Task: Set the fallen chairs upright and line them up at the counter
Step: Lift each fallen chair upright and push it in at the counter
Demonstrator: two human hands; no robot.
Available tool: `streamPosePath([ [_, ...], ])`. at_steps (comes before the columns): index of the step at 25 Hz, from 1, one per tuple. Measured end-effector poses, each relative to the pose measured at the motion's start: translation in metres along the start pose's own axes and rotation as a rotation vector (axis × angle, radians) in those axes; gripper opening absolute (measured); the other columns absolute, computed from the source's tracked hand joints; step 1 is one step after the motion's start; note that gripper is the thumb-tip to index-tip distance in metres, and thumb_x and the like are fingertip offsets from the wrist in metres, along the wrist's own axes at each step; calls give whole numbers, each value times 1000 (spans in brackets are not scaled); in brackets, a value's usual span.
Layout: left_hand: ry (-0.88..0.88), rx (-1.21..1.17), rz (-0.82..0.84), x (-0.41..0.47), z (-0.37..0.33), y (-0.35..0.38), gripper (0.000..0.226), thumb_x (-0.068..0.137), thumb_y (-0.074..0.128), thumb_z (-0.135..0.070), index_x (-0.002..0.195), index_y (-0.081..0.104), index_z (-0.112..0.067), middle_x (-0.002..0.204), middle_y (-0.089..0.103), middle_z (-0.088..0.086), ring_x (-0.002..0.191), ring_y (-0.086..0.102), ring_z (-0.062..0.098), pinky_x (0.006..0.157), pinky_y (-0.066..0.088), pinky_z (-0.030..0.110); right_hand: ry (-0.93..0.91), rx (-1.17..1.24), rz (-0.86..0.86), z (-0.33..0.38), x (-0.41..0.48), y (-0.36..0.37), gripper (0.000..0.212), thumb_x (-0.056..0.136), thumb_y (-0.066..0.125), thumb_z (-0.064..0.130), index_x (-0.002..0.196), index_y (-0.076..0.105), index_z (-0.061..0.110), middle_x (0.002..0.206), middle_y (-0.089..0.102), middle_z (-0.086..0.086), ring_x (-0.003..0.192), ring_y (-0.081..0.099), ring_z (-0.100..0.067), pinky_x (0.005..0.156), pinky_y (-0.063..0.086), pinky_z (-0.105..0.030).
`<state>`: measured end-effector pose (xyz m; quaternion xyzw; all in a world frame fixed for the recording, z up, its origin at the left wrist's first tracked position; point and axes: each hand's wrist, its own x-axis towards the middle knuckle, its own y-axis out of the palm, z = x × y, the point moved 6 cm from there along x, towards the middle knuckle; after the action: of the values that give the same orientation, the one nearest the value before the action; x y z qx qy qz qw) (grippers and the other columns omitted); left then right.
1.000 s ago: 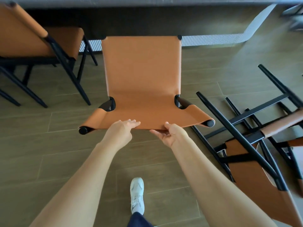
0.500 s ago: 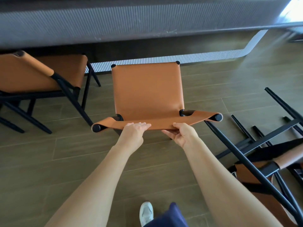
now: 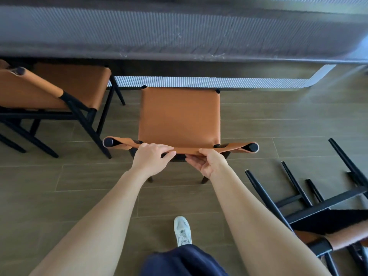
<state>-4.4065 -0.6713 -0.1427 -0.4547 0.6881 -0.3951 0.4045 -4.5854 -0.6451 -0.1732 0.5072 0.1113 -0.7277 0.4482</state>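
The left hand [image 3: 152,157] curls over the top edge of the backrest [image 3: 235,149]; the right hand [image 3: 209,164] pinches it, thumb on top. This chair [image 3: 179,116] stands upright, seat toward the counter [image 3: 179,36]. A second chair [image 3: 49,90] stands to its left, and a fallen chair [image 3: 322,208] lies to its right.

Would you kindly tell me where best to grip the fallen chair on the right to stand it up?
On the fallen chair, probably the wide black crossbar, coming from the person's side: its legs jut up toward the counter, leaving that bar exposed and within easy reach.
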Motion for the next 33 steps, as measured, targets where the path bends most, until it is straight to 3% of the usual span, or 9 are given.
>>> streamPosePath([
  [6, -34, -31, -69, 41, 5, -10, 39, 98, 39, -51, 121, 65, -32, 127, 63, -16, 119, 51, 10, 98, 23, 29, 30, -81, -6, 33, 19, 25, 6, 98, 48, -1, 100, 53, -2, 96, 68, -27, 73, 71, -35, 51, 59, -45],
  [13, -47, -58, -68, 59, 9, -15, 37, 97, 38, -53, 116, 66, -36, 120, 63, -20, 107, 49, 7, 80, 13, 24, 58, -44, -32, 48, 34, 33, 11, 94, 49, -9, 103, 54, -6, 85, 68, -28, 61, 71, -39, 49, 59, -42],
  [17, -65, -113, -40, 61, 8, -16, 32, 96, 41, -51, 112, 67, -41, 117, 62, -25, 103, 42, 2, 78, 11, 24, 64, -40, -51, 49, 34, 33, 9, 93, 49, -9, 100, 55, -5, 85, 68, -27, 61, 71, -39, 49, 59, -43],
  [20, -156, -335, 20, 62, 8, -18, 21, 93, 49, -46, 100, 68, -48, 110, 61, -29, 108, 32, -7, 89, 9, 20, 60, -54, -65, 50, 32, 34, 9, 94, 50, -7, 100, 56, -5, 77, 70, -24, 59, 71, -36, 47, 58, -41],
  [23, -261, -790, 50, 56, 6, -33, 20, 93, 54, -37, 93, 74, -39, 100, 67, -26, 117, 45, 1, 106, 22, 25, 49, -81, -76, 49, 28, 35, 13, 95, 55, 2, 106, 57, -5, 68, 71, -21, 57, 71, -31, 45, 57, -36],
  [26, -357, -1147, -121, 39, 3, -56, 20, 95, 54, -26, 93, 74, -29, 92, 74, -13, 97, 65, 4, 88, 45, 21, 23, -131, -138, 40, 25, 27, 35, 88, 72, 29, 104, 58, 1, 72, 74, -17, 60, 72, -24, 46, 56, -29],
  [29, -586, -1370, -271, 15, 6, -48, 20, 96, 53, -21, 94, 72, -17, 89, 75, -1, 91, 70, 15, 76, 54, 25, 52, -126, -150, 26, 20, 22, 54, 82, 70, 52, 102, 58, 3, 77, 75, -14, 70, 74, -24, 52, 56, -29],
  [33, -987, -1657, -169, 2, 10, -10, 30, 96, 58, -31, 102, 66, -3, 106, 66, 14, 100, 63, 23, 80, 54, 35, 48, -102, -121, 29, 18, 27, 59, 85, 68, 52, 113, 54, 2, 97, 72, -16, 88, 71, -27, 63, 56, -35],
])
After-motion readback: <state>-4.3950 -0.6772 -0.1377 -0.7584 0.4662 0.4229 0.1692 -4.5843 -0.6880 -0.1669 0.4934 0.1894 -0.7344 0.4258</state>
